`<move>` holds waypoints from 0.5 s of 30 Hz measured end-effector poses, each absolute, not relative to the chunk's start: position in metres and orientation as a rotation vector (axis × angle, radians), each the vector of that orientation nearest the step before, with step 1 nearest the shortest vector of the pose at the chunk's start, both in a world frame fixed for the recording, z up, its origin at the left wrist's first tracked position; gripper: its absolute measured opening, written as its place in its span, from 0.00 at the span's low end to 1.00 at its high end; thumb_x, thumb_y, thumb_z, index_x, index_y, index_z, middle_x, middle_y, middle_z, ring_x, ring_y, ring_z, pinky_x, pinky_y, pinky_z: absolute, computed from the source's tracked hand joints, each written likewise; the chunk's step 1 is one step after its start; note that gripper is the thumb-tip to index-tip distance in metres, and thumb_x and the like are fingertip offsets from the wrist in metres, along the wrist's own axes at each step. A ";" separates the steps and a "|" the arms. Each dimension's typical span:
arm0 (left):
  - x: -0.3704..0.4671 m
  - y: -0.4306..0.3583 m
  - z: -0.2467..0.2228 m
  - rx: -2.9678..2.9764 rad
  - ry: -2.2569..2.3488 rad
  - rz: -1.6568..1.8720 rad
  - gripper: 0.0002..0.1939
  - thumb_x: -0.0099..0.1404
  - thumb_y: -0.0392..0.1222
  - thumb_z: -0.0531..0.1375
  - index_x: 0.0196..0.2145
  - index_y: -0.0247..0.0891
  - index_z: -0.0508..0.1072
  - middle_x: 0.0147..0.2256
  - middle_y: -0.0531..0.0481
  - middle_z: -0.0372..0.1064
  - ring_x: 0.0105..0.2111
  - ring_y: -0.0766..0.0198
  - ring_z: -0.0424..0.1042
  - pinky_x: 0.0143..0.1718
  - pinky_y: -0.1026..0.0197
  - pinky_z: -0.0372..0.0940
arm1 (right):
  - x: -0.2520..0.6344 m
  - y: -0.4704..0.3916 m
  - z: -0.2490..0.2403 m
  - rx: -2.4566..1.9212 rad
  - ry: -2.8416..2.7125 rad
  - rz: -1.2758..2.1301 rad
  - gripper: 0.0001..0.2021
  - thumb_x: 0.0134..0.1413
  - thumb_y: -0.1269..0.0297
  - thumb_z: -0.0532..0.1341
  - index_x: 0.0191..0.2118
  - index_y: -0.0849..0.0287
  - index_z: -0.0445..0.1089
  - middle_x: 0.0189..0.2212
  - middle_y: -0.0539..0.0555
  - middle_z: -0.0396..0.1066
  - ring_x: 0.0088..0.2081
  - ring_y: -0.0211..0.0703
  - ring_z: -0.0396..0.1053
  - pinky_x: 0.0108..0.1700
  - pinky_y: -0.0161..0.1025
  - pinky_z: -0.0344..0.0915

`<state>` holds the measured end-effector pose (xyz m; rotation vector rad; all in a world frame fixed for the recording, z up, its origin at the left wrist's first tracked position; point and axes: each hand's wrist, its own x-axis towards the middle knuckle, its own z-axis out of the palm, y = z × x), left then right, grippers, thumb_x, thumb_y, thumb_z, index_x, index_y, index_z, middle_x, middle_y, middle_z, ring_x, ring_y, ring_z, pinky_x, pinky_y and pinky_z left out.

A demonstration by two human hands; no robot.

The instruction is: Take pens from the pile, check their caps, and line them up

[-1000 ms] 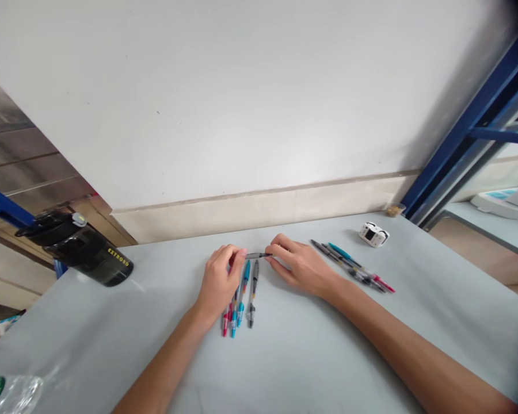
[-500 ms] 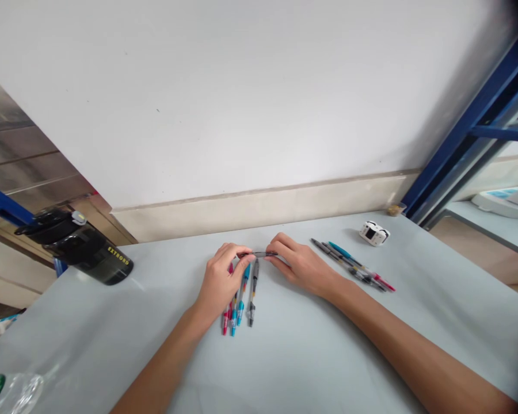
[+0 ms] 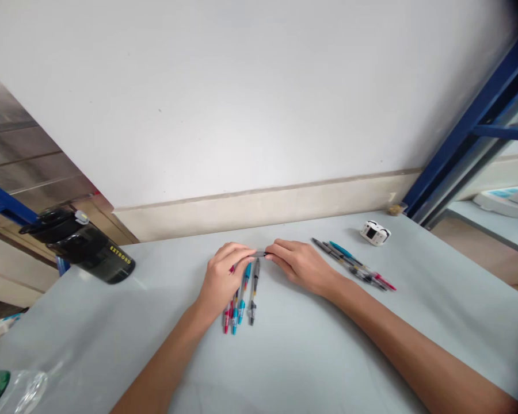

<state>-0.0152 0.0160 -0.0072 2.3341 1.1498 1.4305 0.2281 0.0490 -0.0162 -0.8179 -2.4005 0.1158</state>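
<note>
Between my two hands a dark grey pen (image 3: 259,254) is held level, crosswise, just above the table. My left hand (image 3: 227,270) pinches its left end, and my right hand (image 3: 300,264) pinches the right end; the fingers cover both ends. Beneath and beside my left hand lie several pens: a red pen (image 3: 227,320), a blue pen (image 3: 242,305) with another blue one close by, and a grey pen (image 3: 254,290). Their upper ends are partly hidden by my left hand. To the right of my right hand rests a second group of pens (image 3: 354,265), grey, blue and red.
A black bottle (image 3: 90,247) stands at the left of the grey table (image 3: 293,356). At the back right sit a white device (image 3: 375,233) and a small clear container (image 3: 396,209). A green and clear plastic item (image 3: 8,391) shows at the lower left. The wall borders the back.
My fingers have come closer together along the held pen, so less of it shows between them. The pens on the table lie as before.
</note>
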 end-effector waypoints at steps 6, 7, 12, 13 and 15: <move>-0.015 0.015 -0.007 2.321 1.166 1.431 0.11 0.77 0.34 0.62 0.46 0.45 0.84 0.42 0.46 0.80 0.44 0.56 0.79 0.48 0.54 0.73 | 0.228 0.049 -0.016 -0.878 -2.390 0.156 0.13 0.82 0.57 0.50 0.50 0.56 0.69 0.38 0.55 0.74 0.35 0.47 0.72 0.37 0.40 0.60; -0.015 0.016 -0.007 2.320 1.162 1.437 0.11 0.76 0.34 0.62 0.46 0.45 0.84 0.42 0.46 0.80 0.44 0.57 0.79 0.48 0.54 0.73 | 0.228 0.049 -0.016 -0.872 -2.406 0.144 0.15 0.83 0.58 0.48 0.48 0.56 0.69 0.38 0.55 0.74 0.35 0.46 0.71 0.37 0.40 0.59; -0.016 0.016 -0.008 2.335 1.160 1.455 0.10 0.76 0.32 0.62 0.45 0.44 0.84 0.42 0.46 0.79 0.44 0.58 0.79 0.48 0.55 0.73 | 0.228 0.047 -0.014 -0.880 -2.383 0.176 0.13 0.82 0.55 0.51 0.52 0.56 0.69 0.38 0.55 0.75 0.35 0.46 0.72 0.37 0.40 0.59; -0.016 0.016 -0.009 2.337 1.157 1.453 0.10 0.76 0.32 0.62 0.45 0.44 0.83 0.42 0.46 0.79 0.43 0.58 0.79 0.48 0.55 0.73 | 0.228 0.047 -0.014 -0.877 -2.379 0.182 0.13 0.82 0.56 0.51 0.51 0.56 0.69 0.38 0.55 0.75 0.35 0.46 0.72 0.37 0.39 0.59; -0.016 0.016 -0.009 2.340 1.150 1.452 0.10 0.76 0.32 0.62 0.45 0.43 0.83 0.42 0.46 0.79 0.43 0.58 0.79 0.48 0.55 0.73 | 0.228 0.047 -0.014 -0.861 -2.397 0.168 0.15 0.82 0.58 0.49 0.48 0.56 0.71 0.37 0.55 0.74 0.33 0.45 0.70 0.36 0.40 0.58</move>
